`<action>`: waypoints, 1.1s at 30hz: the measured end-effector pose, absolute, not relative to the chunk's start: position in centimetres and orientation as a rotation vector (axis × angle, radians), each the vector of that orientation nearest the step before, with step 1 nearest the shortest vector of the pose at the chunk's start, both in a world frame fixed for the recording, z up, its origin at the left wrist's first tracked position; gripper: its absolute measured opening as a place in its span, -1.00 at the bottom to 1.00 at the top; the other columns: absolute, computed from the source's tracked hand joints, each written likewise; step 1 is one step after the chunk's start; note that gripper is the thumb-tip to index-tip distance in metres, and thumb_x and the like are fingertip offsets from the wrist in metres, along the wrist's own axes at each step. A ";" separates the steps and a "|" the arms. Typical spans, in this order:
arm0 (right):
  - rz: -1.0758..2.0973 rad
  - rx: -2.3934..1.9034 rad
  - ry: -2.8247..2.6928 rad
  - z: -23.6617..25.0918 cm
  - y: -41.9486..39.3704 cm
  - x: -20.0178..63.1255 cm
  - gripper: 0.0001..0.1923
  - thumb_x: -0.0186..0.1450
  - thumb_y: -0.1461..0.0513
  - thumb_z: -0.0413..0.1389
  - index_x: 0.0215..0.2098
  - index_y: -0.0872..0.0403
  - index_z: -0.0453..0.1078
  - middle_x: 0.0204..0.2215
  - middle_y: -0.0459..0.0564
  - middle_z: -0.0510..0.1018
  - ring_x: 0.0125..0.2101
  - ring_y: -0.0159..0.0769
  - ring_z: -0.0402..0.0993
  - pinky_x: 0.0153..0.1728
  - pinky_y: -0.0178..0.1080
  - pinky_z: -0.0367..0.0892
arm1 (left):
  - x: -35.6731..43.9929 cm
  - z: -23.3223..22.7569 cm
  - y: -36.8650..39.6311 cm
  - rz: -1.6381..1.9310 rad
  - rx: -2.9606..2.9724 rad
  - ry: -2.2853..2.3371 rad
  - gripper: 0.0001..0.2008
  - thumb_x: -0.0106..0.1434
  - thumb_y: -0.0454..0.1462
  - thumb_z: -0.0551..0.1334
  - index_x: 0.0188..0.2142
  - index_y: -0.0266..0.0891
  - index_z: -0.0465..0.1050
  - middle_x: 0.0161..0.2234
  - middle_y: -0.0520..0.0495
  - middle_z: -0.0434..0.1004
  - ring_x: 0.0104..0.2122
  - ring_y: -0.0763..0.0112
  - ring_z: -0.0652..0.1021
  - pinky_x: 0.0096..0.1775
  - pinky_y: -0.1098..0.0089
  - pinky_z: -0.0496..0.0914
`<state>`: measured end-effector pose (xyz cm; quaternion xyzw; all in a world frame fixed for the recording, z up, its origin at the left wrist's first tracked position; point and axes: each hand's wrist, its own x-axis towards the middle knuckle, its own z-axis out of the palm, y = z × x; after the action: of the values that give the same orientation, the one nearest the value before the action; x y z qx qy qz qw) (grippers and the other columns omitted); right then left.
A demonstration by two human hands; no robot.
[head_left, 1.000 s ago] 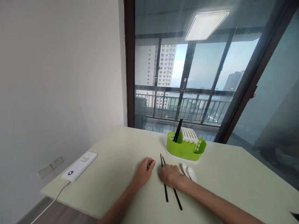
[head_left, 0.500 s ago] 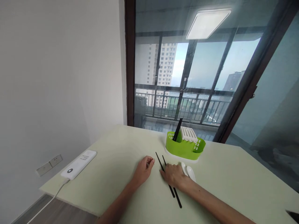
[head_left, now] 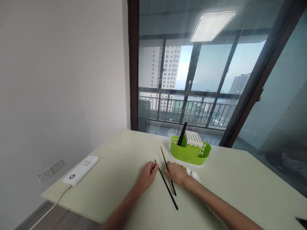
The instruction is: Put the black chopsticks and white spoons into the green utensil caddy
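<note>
Two black chopsticks lie slanted near the middle of the pale table. My left hand [head_left: 146,175] is curled, its thumb and fingertips pinching the left chopstick [head_left: 168,190] near its thin upper end. My right hand [head_left: 176,172] is wrapped round the right chopstick [head_left: 163,155], partly hiding its middle. Both of that stick's ends show beyond the fingers. Just right of my right hand are two white spoons [head_left: 195,175], partly covered by the wrist.
Behind my hands stands a green cutlery holder [head_left: 184,154] with a white base, a white slatted part and upright black chopsticks [head_left: 182,133]. A white power bank [head_left: 81,170] with a cable lies at the table's [head_left: 115,153] left edge. Beyond is a glass door.
My right hand has closed round one chopstick, which has shifted up and left. The other chopstick has moved left and down, its tip now at my left fingertips.
</note>
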<state>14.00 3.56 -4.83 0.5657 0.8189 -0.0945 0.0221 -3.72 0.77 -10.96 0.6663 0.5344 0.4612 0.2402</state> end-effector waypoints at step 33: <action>-0.207 1.526 2.604 -6.3 1.4 10.4 -0.63 0.41 0.10 0.17 0.12 0.10 0.39 0.05 0.07 0.51 -0.05 -0.17 0.53 -0.05 -0.01 0.48 | -5.5 -11.5 2.4 1.618 1.379 1.665 -0.65 0.30 0.05 0.10 -0.35 -0.16 0.37 -0.49 0.01 0.52 -0.43 0.29 0.55 -0.29 0.32 0.39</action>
<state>10.43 1.39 -6.34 0.5036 0.8592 -0.0683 0.0583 -5.50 2.42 -11.46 0.4983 0.6016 0.5847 0.2189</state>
